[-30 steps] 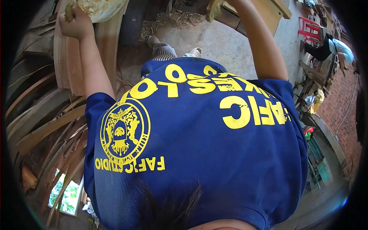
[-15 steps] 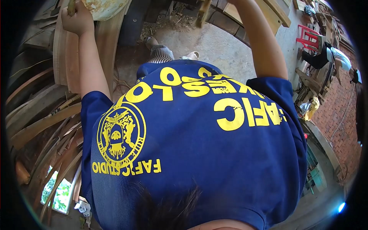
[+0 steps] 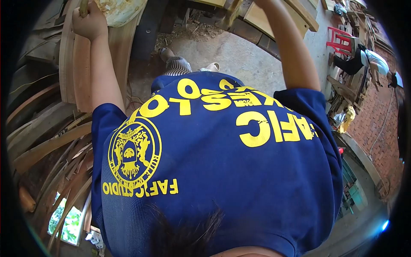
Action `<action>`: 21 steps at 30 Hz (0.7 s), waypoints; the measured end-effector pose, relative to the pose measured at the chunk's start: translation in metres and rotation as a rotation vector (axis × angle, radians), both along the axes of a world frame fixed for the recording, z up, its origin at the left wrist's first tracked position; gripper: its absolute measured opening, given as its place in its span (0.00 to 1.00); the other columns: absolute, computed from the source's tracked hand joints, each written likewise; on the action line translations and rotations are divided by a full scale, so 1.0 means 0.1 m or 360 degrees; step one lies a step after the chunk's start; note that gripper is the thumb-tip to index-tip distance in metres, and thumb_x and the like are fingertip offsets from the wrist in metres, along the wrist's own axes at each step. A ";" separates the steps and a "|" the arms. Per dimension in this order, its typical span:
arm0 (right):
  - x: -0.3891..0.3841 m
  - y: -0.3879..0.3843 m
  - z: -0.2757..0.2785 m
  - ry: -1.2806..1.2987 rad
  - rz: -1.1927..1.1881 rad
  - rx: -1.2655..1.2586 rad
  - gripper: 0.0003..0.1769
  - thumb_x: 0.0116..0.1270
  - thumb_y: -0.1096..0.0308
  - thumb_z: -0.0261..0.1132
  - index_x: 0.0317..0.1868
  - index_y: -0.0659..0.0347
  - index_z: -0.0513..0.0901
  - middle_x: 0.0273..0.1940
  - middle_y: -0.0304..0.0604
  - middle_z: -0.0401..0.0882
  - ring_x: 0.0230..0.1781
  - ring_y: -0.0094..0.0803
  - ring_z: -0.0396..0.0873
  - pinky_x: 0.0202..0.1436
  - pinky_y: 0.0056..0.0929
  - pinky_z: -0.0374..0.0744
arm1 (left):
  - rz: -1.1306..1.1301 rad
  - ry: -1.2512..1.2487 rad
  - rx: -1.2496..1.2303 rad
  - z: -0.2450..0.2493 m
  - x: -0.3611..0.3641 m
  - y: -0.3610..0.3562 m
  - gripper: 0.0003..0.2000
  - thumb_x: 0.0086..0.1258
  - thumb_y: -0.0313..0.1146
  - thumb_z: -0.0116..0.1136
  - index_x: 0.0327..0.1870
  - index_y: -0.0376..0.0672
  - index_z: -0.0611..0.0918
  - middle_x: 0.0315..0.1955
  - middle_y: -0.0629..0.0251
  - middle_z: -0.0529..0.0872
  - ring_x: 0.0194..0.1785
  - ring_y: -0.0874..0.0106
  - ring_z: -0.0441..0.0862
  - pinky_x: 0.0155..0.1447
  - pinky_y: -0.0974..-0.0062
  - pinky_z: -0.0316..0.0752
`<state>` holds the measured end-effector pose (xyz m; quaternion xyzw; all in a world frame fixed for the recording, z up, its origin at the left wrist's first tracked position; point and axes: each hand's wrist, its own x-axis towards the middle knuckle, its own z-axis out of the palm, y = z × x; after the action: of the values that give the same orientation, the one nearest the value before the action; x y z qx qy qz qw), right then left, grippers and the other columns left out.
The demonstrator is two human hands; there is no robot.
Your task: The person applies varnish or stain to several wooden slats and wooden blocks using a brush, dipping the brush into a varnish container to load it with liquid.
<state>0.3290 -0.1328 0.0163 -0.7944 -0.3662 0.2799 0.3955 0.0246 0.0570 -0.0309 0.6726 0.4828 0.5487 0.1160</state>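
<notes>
My left hand (image 3: pixel 90 22) is closed in a fist at the upper left. A short brownish stick (image 3: pixel 83 8) pokes out of its top. Right beside this fist is a whitish, stained container (image 3: pixel 122 12), cut off by the frame's top edge. At the top, right of centre, only part of my right hand (image 3: pixel 263 3) shows, its fingers mostly out of frame. Close to it hangs a blurred, yellowish-brown stick-like tool (image 3: pixel 232 15), over the edge of a work surface with pale wooden boards (image 3: pixel 274 21).
Curved wooden strips (image 3: pixel 55 145) are heaped on the left, by long planks (image 3: pixel 83 73). Wood shavings (image 3: pixel 192 34) litter the concrete floor beyond my feet. To the right, a person (image 3: pixel 368 62) bends near a red plastic stool (image 3: pixel 340 40) and scrap wood.
The stick-like tool by my right hand has shifted slightly right and up. My left fist has moved a little down and right in view, still around the stick.
</notes>
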 end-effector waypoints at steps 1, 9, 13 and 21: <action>-0.02 -0.05 -0.19 0.0059 -0.0072 -0.0052 0.09 0.46 0.75 0.53 0.12 0.64 0.72 0.11 0.41 0.67 0.11 0.28 0.64 0.13 0.30 0.60 | -0.0001 -0.0008 0.0004 0.02 0.01 -0.02 0.12 0.58 0.33 0.57 0.18 0.36 0.73 0.20 0.63 0.80 0.24 0.73 0.78 0.31 0.74 0.73; -0.07 -0.44 0.04 0.0149 -0.0183 0.0111 0.06 0.49 0.73 0.56 0.20 0.68 0.75 0.15 0.42 0.71 0.11 0.29 0.68 0.14 0.26 0.67 | -0.0127 -0.0149 -0.0171 0.00 0.00 -0.02 0.11 0.60 0.34 0.59 0.22 0.36 0.77 0.20 0.65 0.81 0.25 0.77 0.77 0.32 0.76 0.73; -0.35 -0.83 -0.26 -0.0049 -0.0322 0.0405 0.11 0.53 0.71 0.52 0.19 0.67 0.78 0.15 0.37 0.72 0.16 0.20 0.68 0.20 0.21 0.64 | -0.0075 -0.0199 -0.0100 -0.01 0.05 -0.05 0.11 0.60 0.35 0.58 0.22 0.36 0.77 0.21 0.64 0.81 0.25 0.76 0.77 0.32 0.76 0.72; -0.87 -1.89 -0.28 0.0441 -0.1192 0.1044 0.09 0.54 0.76 0.49 0.21 0.67 0.74 0.19 0.44 0.72 0.12 0.22 0.64 0.11 0.21 0.65 | -0.0061 0.0028 -0.0062 -0.04 -0.05 -0.04 0.09 0.59 0.34 0.55 0.23 0.37 0.77 0.22 0.63 0.82 0.26 0.72 0.79 0.34 0.73 0.73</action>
<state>0.2417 -0.3219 -0.0116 -0.6607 -0.0695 0.0921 0.7417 0.0200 0.0532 -0.0344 0.6842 0.4813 0.5310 0.1352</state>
